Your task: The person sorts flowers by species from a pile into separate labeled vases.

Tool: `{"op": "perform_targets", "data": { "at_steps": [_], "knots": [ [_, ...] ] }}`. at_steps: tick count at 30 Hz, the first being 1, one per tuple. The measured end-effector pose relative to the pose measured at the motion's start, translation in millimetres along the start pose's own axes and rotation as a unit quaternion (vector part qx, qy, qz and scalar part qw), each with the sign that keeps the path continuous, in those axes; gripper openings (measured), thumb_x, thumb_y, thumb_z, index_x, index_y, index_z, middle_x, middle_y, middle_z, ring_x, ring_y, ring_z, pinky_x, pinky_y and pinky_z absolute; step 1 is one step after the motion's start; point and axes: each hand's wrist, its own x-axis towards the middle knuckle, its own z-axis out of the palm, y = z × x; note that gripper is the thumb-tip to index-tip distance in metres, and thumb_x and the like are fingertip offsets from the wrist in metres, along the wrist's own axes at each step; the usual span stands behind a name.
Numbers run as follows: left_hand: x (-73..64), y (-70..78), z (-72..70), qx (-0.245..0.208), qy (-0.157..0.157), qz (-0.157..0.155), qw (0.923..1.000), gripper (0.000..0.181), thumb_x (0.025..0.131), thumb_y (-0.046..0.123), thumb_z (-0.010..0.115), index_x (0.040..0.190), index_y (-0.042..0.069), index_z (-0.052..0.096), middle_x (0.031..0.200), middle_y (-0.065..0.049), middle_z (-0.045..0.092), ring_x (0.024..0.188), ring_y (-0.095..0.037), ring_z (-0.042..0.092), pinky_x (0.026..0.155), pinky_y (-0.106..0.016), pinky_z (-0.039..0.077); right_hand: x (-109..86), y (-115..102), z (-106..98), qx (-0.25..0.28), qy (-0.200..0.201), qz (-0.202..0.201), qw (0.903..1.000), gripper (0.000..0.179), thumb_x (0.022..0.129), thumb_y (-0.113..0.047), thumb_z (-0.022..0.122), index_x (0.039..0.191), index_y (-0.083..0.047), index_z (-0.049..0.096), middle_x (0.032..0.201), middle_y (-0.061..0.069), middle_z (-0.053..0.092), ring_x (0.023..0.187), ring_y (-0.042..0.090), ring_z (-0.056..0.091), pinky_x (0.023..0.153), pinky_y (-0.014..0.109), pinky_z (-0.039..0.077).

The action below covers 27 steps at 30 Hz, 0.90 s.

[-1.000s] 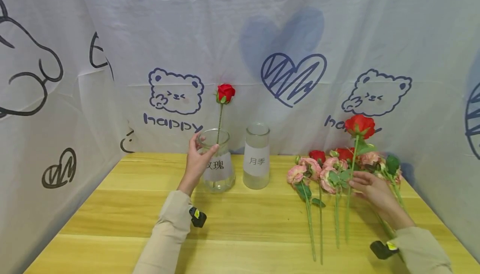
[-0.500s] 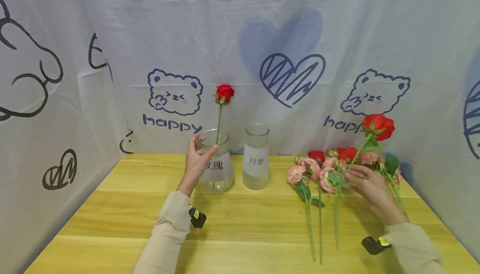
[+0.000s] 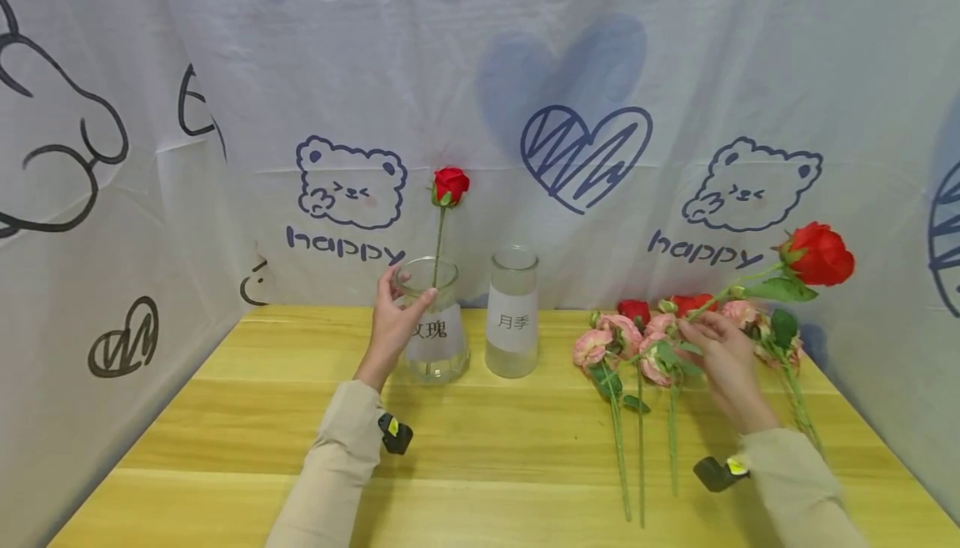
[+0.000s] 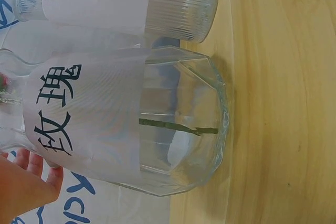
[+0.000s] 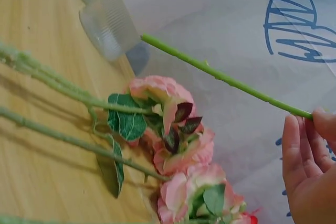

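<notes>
My left hand holds the neck of a wide glass vase with a white label. One red rose stands in it, its cut stem end showing through the glass in the left wrist view. With thumb and fingers, my right hand pinches the stem of another red rose above the lying flowers. That rose is tilted, bloom to the right; its bare green stem points left in the right wrist view. Pink flowers lie just beneath and to the left of the right hand.
A narrower labelled glass vase stands right of the wide one. Among the pink flowers lie red blooms, and more pink flowers with green leaves are at the right. A printed curtain hangs behind the wooden table.
The red rose in my right hand has swung from upright to leaning, its bloom going right. My right hand has shifted left and slightly up. My left hand stays on the vase.
</notes>
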Motion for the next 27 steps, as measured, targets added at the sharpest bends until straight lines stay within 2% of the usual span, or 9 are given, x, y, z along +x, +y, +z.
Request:
{"op": "perform_targets", "data": {
  "at_steps": [4,7,10,17,22,27],
  "knots": [
    [0.3,1.4,0.7,-0.001,0.000,-0.001,1.0000,0.079,0.088,0.023,0.070,0.150,0.006,0.023,0.144,-0.014,0.036,0.130,-0.033,0.035,0.105,-0.047,0.037,14.8,19,-7,0.010,-0.006,-0.023,0.9997,0.014,0.090,-0.011,0.068,0.099,-0.002,0.061,0.094,0.005,0.070,0.084,0.013,0.067,0.073,0.030,0.057],
    [0.7,1.4,0.7,-0.001,0.001,-0.002,1.0000,0.079,0.088,0.023,0.070,0.150,0.007,0.024,0.144,-0.014,0.036,0.130,-0.033,0.035,0.105,-0.047,0.036,16.7,19,-1,0.010,-0.005,-0.024,0.9996,0.015,0.091,-0.011,0.068,0.101,-0.002,0.061,0.095,0.004,0.070,0.083,0.012,0.067,0.074,0.030,0.057],
    [0.8,0.7,0.2,-0.003,-0.001,-0.001,1.0000,0.078,0.089,0.023,0.070,0.150,0.008,0.024,0.144,-0.014,0.036,0.130,-0.033,0.034,0.106,-0.047,0.035,9.1,5,18,0.000,0.016,-0.007,0.9998,0.010,0.093,-0.007,0.064,0.101,-0.003,0.058,0.088,-0.002,0.069,0.080,0.008,0.066,0.074,0.028,0.057],
    [0.8,0.0,0.2,-0.001,-0.001,0.001,1.0000,0.079,0.088,0.024,0.070,0.150,0.007,0.023,0.144,-0.013,0.036,0.130,-0.032,0.034,0.106,-0.045,0.035,7.7,-17,45,0.046,0.033,0.038,0.9977,0.009,0.096,-0.004,0.057,0.102,-0.003,0.051,0.083,-0.005,0.066,0.076,0.006,0.065,0.069,0.023,0.056],
    [0.7,-0.9,0.1,0.003,-0.001,-0.003,1.0000,0.081,0.088,0.026,0.070,0.151,0.008,0.022,0.144,-0.012,0.036,0.130,-0.031,0.035,0.105,-0.045,0.036,14.6,-23,57,0.069,0.031,0.042,0.9963,0.005,0.096,-0.006,0.058,0.097,-0.006,0.053,0.086,-0.003,0.063,0.080,0.009,0.064,0.069,0.023,0.055],
    [0.8,-0.6,0.0,0.005,-0.001,-0.004,1.0000,0.081,0.088,0.025,0.070,0.151,0.008,0.022,0.144,-0.011,0.036,0.131,-0.031,0.034,0.106,-0.044,0.035,20.7,-30,71,0.080,0.024,0.031,0.9961,0.008,0.096,-0.006,0.058,0.102,-0.004,0.053,0.086,-0.003,0.066,0.082,0.009,0.065,0.069,0.022,0.055]
  ]
}}
